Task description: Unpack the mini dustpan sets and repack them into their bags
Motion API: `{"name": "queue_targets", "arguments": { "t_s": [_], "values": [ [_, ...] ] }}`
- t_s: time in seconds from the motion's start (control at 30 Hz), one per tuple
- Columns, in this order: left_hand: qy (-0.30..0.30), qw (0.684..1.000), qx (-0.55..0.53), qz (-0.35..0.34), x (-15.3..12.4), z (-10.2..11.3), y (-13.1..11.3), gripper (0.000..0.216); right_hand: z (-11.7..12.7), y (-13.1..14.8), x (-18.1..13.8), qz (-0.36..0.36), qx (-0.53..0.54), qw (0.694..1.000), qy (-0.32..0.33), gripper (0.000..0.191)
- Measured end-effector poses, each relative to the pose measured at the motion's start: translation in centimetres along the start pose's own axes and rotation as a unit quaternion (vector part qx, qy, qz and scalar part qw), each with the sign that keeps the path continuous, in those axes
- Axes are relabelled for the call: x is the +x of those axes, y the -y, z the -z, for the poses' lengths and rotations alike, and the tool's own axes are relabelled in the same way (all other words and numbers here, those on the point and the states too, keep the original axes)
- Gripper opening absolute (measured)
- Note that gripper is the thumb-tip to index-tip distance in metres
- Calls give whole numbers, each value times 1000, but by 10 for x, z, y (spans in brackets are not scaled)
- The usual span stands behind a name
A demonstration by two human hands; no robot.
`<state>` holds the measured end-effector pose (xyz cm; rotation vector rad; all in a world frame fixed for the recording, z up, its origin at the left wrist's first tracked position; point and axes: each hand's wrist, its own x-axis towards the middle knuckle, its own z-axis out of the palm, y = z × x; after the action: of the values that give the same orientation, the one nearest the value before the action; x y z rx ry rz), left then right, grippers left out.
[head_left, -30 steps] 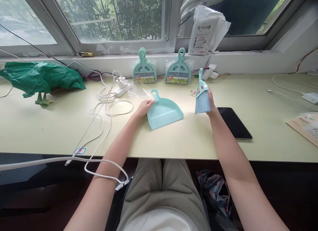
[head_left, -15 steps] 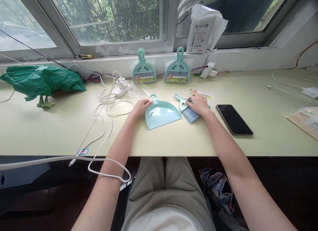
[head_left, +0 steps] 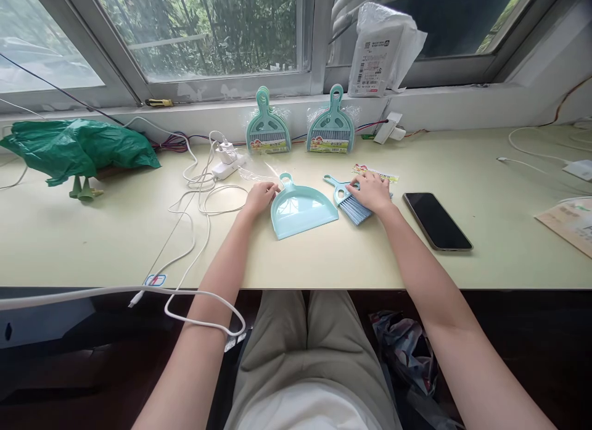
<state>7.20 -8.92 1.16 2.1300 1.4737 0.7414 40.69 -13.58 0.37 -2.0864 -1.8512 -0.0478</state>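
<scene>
A light-blue dustpan (head_left: pixel 303 213) lies on the table, its looped handle toward the window. My left hand (head_left: pixel 261 198) rests at its left edge, fingers loosely bent and not wrapped round it. To the right lies a small hand brush (head_left: pixel 355 209) with a matching handle and blue bristles. My right hand (head_left: pixel 371 190) is laid over the brush's right part with fingers spread, hiding some of the bristles. Just behind that hand sits a printed label card (head_left: pixel 387 177). Clear plastic wrapping (head_left: pixel 254 173) lies behind my left hand.
Two packaged dustpan sets (head_left: pixel 268 124) (head_left: pixel 330 124) lean against the wall. A phone (head_left: pixel 437 220) lies right of my right hand. White cables (head_left: pixel 192 217) and a power strip (head_left: pixel 230 166) are on the left, beyond them a green plastic bag (head_left: pixel 78 149). One cable crosses my left forearm.
My left hand has drawn slightly left, its fingertips off the dustpan's edge. My right hand, the brush and the dustpan have hardly moved.
</scene>
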Motion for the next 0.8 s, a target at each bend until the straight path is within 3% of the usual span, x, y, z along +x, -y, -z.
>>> {"name": "queue_targets", "arguments": {
  "t_s": [0.53, 0.8],
  "values": [
    [6, 1000, -1, -3, -1, 1, 0, 37, 5, 4, 1, -48, 18, 993, -102, 31],
    [7, 1000, -7, 2, 0, 1, 0, 36, 8, 4, 2, -68, 18, 994, -85, 29]
  ]
}}
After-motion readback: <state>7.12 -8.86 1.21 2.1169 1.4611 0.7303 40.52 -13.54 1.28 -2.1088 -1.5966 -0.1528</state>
